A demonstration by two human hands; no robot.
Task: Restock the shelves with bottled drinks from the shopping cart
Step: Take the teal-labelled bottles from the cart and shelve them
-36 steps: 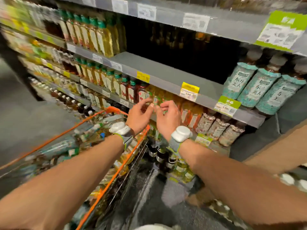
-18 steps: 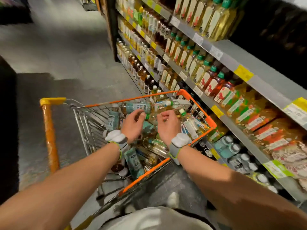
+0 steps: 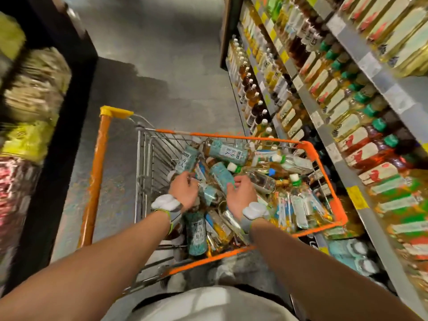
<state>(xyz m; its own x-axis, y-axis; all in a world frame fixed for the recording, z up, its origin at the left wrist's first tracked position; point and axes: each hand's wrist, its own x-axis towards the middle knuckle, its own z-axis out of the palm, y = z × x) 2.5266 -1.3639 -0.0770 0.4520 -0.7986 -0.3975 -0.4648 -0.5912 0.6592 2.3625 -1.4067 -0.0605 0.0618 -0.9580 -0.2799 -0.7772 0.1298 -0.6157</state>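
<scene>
Teal-labelled and clear bottles (image 3: pixel 231 152) heaped (mostly sideways) in orange-rimmed cart (image 3: pixel 328 181)

Grey floor (image 3: pixel 150 66) runs up the aisle, patchy with dull reflections. On the left, a dark rack (image 3: pixel 76 66) stands tall, its goods all blur: pale bundles (image 3: pixel 37 89) up top, yellow packs (image 3: pixel 25 140) below, pinkish packs (image 3: pixel 16 181) underneath. Far right, a yellow price tag (image 3: pixel 357 198).

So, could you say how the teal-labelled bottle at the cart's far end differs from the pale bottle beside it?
The teal-labelled bottle wears a speckled teal wrap; the pale bottle is see-through with a white cap. The pale bottle lies nearer the shelves than the teal-labelled bottle. Both lie on their sides.
</scene>
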